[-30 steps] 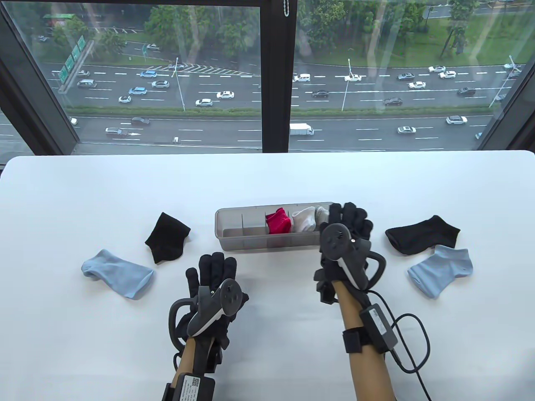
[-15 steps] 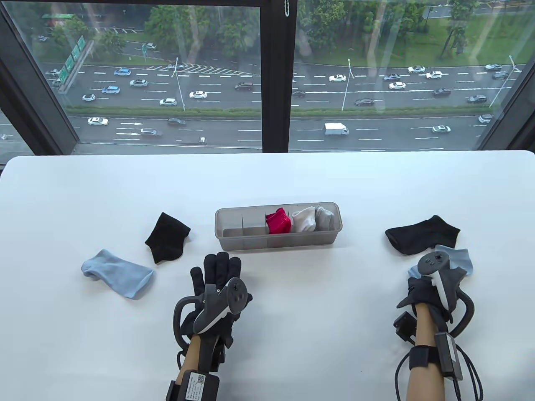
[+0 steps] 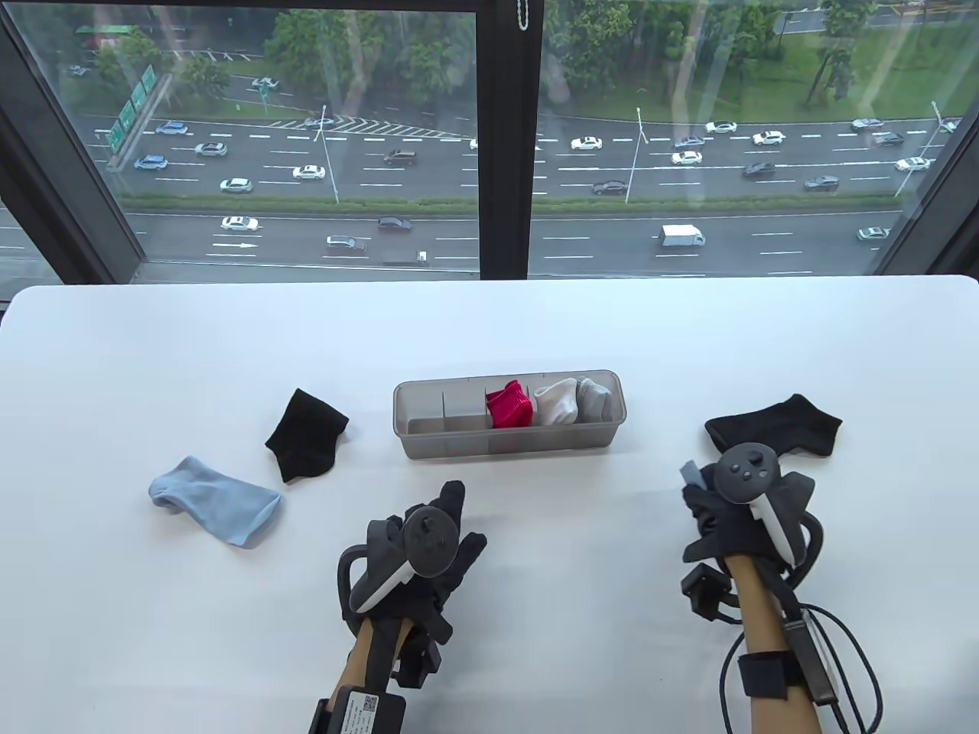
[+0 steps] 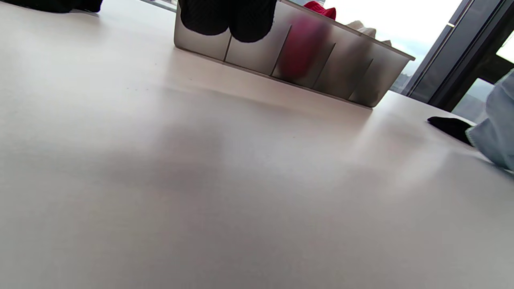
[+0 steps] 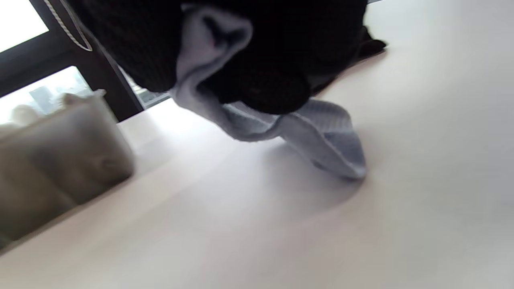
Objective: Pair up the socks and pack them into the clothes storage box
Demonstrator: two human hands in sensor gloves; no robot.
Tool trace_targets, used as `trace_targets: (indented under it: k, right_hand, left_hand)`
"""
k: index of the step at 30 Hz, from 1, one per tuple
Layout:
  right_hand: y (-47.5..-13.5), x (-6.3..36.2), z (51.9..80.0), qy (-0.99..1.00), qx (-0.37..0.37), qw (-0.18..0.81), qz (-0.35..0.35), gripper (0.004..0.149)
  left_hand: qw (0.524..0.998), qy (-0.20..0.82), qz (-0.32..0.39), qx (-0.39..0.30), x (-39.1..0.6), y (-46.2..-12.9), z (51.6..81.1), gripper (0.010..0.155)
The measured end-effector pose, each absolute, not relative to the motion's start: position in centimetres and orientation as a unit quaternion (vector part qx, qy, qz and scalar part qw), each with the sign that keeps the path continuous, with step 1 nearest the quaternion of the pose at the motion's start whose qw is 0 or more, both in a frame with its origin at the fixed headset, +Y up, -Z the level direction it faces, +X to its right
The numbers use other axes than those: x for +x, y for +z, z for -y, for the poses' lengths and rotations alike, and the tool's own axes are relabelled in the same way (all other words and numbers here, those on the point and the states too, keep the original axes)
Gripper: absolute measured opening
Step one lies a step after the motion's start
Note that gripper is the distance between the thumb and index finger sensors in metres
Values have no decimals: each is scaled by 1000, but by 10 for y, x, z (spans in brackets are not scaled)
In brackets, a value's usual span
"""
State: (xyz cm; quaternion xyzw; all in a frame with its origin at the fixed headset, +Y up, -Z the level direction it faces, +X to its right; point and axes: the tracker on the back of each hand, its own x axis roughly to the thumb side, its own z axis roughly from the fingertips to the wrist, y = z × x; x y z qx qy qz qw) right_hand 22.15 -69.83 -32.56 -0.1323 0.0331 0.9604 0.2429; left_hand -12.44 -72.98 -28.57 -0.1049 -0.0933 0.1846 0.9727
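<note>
A light blue sock (image 5: 281, 128) is gripped by the right hand (image 3: 738, 508) at lower right of the table view, its toe end trailing on the white bench (image 3: 489, 329). The left hand (image 3: 417, 547), bottom centre, is held empty with fingers loosely curled. The storage box (image 3: 509, 442), mid-frame, is filled at its right with red, white and grey socks. A second light blue sock (image 3: 214, 501) and two black socks (image 3: 306, 432) (image 3: 776, 424) are left lying on the bench.

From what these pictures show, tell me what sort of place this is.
Probably a room high up in a city building, set up as a work station: a white table stands against a big window that overlooks a busy highway far below.
</note>
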Motion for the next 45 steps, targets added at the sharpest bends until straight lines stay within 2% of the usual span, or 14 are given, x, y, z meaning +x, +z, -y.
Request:
trace_targets:
  k: [7,10,12,13,15,18,20,22,24,27,30,34,39,45]
  right_hand:
    - [-294,90,716,942,72,328,13,45]
    - [-279,57,729,916,159,368,-1,48]
    - [-277,57,731,912,174,372,-19,50]
    - [-281,61,733,898,217,373,-81,52]
    - [-283,69,735,878,221,405,-127,51]
    - [-287,90,737,880,175,440,-42,47]
    - [-292,104,734,891,163,423,-29,65]
    - [-300,116,735,885,210,398,-123,92]
    - [-303,122,738,869,233,391,-195,99]
    - [-303,121,745,862,240,381,-232,88]
    - [-307,121,745,883,193,393,-167,39]
    - [-313,134,744,897,173,374,-158,39]
    - [-320,150,742,927,130,320,-148,42]
    - [-321,158,740,925,100,346,-122,42]
  left_hand:
    - [892,394,139,-172,-128,-287,743,88]
    - [857,443,165,-207,-125,-287,751,95]
    - [871,439,136,-172,-131,-287,750,95]
    - [878,436,132,-147,-134,-289,749,93]
    - [875,439,124,-159,-135,-291,749,80]
    - [896,418,109,-105,-129,-289,742,51]
    - [917,372,124,-78,-126,-286,736,43]
    - [913,363,163,-92,-122,-283,733,42]
    - [900,367,200,-126,-115,-280,730,41]
    - [900,367,215,-99,-108,-277,725,42]
    - [906,365,193,-90,-112,-277,723,46]
    - [898,420,111,-68,-137,-286,728,41]
    - [898,430,67,-73,-157,-292,729,40]
    - [960,280,-17,-12,-157,-289,728,41]
